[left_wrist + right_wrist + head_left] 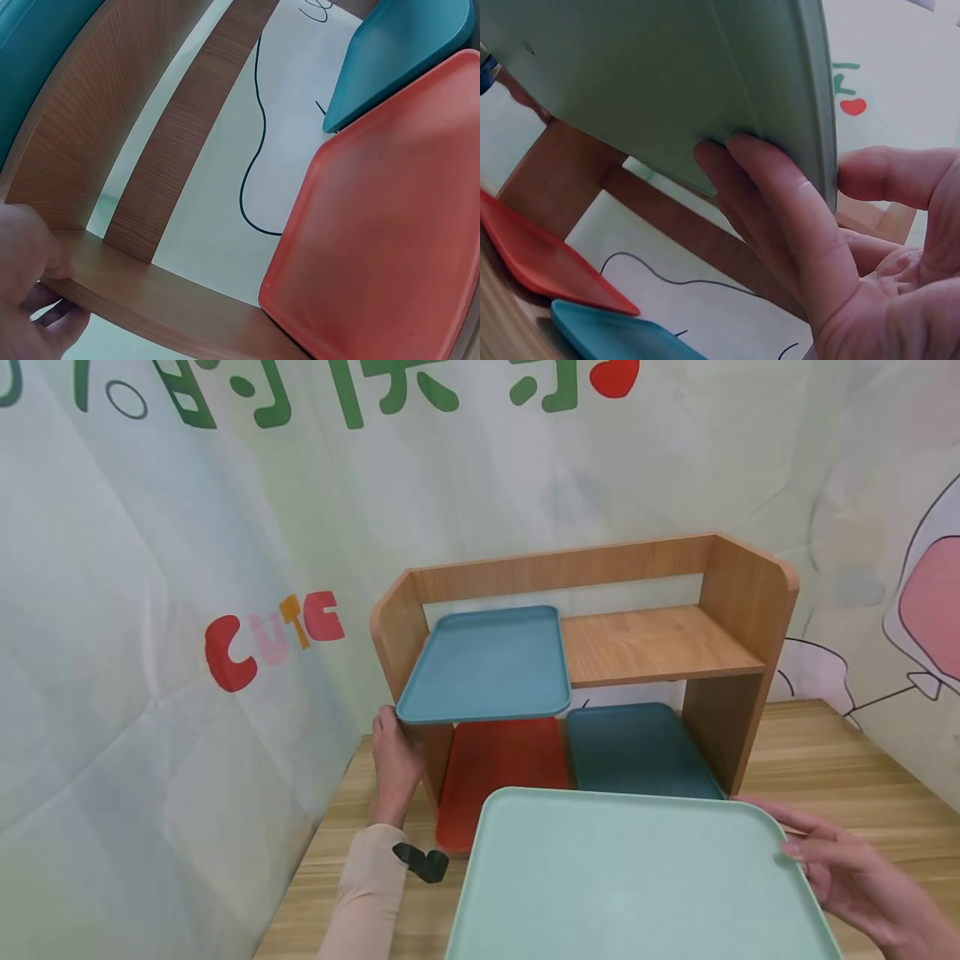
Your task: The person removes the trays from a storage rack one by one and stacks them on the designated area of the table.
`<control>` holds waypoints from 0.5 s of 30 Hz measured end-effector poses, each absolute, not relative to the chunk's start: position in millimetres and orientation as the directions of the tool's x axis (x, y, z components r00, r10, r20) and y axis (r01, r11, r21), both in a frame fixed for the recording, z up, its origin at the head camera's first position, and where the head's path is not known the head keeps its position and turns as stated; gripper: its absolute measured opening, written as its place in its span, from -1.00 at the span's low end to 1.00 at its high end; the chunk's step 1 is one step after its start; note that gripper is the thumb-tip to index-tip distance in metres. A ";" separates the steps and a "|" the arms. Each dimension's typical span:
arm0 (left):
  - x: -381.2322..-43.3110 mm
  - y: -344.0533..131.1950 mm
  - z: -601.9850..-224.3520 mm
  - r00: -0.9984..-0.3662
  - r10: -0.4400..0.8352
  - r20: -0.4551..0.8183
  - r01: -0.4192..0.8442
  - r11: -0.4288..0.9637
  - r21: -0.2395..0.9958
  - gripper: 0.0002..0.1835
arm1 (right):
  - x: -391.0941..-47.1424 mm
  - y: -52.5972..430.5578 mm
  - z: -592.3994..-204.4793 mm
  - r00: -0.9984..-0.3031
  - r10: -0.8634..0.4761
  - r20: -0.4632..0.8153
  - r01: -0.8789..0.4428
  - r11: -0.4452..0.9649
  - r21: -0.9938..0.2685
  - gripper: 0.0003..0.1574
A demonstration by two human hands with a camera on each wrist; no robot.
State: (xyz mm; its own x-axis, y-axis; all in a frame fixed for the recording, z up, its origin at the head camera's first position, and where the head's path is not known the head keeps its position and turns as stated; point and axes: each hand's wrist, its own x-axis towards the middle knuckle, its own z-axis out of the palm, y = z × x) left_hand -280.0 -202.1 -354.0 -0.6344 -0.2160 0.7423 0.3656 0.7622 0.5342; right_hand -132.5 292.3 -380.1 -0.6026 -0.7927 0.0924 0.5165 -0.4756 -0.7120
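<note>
A two-tier wooden desk shelf (652, 643) stands on the table. My left hand (395, 768) grips the front edge of its left side panel; in the left wrist view, thumb and fingers lie on either side of that panel (187, 315). With my right hand (858, 872) I pinch the right edge of a pale green tray (637, 881), held in front of the shelf. In the right wrist view, the thumb is on one face and the fingers on the other. A blue tray (491, 664) lies on the upper board's left half, its front overhanging.
Under the upper board, a red tray (506, 768) lies at left and a dark teal tray (637, 747) at right. The wood-grain table (810, 752) extends beyond the shelf's right side. A printed cloth (187, 760) hangs behind and along the left.
</note>
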 end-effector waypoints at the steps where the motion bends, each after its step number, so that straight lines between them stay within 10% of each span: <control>1: -280.0 -201.9 -353.9 -0.632 -0.215 0.745 0.369 0.761 0.533 -0.83 | -132.5 292.2 -381.5 -0.609 -0.789 0.079 0.507 -0.465 -0.726 -0.21; 15: -280.4 -200.1 -352.7 -0.623 -0.233 0.747 0.357 0.765 0.536 -0.88 | -138.0 276.6 -404.3 -0.587 -0.806 0.076 0.486 -0.426 -0.763 -0.24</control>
State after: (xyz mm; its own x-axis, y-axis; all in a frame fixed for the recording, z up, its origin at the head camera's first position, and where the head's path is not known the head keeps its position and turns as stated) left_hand -280.4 -200.1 -352.7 -0.6225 -0.2334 0.7470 0.3568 0.7649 0.5363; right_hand -138.0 276.6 -404.3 -0.5872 -0.8059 0.0756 0.4859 -0.4256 -0.7634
